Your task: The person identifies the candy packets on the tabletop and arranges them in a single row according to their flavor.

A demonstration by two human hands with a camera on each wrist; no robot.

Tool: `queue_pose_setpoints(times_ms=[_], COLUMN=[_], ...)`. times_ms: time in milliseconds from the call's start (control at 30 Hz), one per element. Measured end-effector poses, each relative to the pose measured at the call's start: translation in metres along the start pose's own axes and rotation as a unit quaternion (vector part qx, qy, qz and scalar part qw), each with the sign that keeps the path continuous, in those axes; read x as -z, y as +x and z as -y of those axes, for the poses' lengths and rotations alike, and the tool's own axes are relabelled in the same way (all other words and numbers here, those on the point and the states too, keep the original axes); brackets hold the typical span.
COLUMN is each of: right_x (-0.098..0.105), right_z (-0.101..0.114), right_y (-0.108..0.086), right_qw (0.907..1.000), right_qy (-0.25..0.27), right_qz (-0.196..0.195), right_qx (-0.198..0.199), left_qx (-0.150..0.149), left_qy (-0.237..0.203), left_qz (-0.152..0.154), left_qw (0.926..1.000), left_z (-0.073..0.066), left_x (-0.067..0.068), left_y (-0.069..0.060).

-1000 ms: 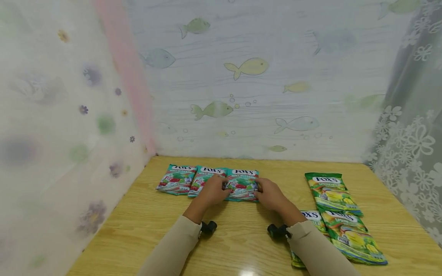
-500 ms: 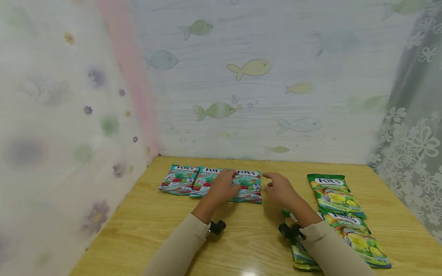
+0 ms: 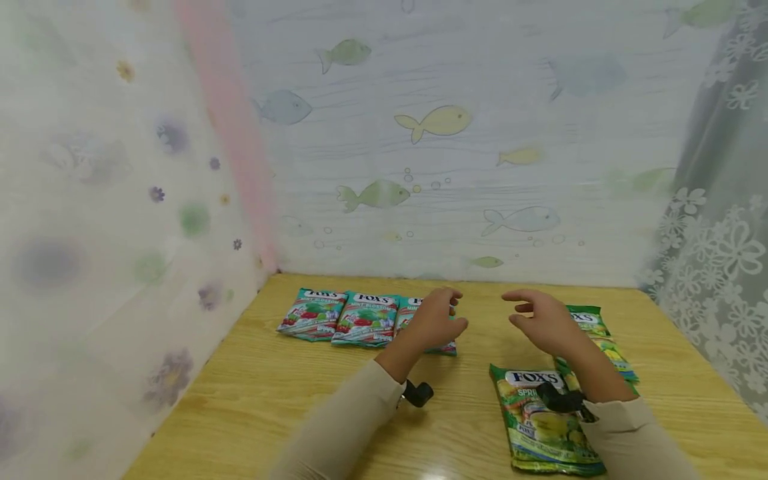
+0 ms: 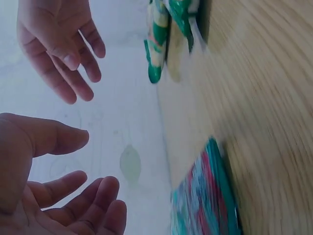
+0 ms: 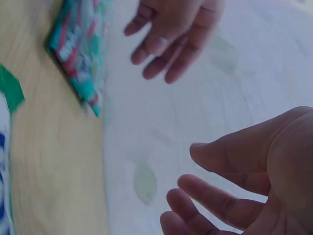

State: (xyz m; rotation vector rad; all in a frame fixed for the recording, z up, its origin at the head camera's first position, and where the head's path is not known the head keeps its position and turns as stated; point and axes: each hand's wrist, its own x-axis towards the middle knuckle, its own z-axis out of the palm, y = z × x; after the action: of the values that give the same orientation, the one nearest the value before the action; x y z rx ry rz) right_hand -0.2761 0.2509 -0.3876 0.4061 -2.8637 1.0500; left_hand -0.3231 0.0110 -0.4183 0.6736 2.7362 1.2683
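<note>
Three teal Fox's candy bags lie in a row at the back left of the table: a left bag, a middle bag and a right bag. My left hand hovers over the right teal bag and hides much of it; its loosely bent fingers hold nothing. To the right, my right hand is raised above the table with fingers spread and nothing in them. Below it lies a green-yellow Fox's bag. Another green bag lies behind the right forearm, which largely covers a third.
The wooden table meets a fish-patterned back wall and a flowered left wall. A lace-patterned curtain hangs at the right. Each wrist carries a small black camera.
Both hands have come away from the right teal bag and moved right, the right hand farther. The teal bags have stayed in their row; the near green bag is more exposed.
</note>
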Motion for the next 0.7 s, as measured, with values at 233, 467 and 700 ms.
queue_pose_setpoints(times_ms=[233, 467, 700], right_x=[0.038, 0.066, 0.078], right_z=[-0.031, -0.07, -0.115], right_y=[-0.017, -0.028, -0.036], right_qw=[0.9996, 0.9986, 0.9942], right_qy=[-0.003, -0.007, 0.004], right_qz=[-0.013, -0.023, -0.033], right_qx=[-0.025, -0.046, -0.103], left_qx=[0.029, 0.072, 0.127], left_qy=[-0.089, -0.139, -0.195], left_qz=[0.014, 0.023, 0.059], left_qw=[0.9955, 0.9874, 0.9707], left_z=[-0.028, -0.048, -0.06], left_x=[-0.034, -0.06, -0.086], left_y=[0.011, 0.02, 0.031])
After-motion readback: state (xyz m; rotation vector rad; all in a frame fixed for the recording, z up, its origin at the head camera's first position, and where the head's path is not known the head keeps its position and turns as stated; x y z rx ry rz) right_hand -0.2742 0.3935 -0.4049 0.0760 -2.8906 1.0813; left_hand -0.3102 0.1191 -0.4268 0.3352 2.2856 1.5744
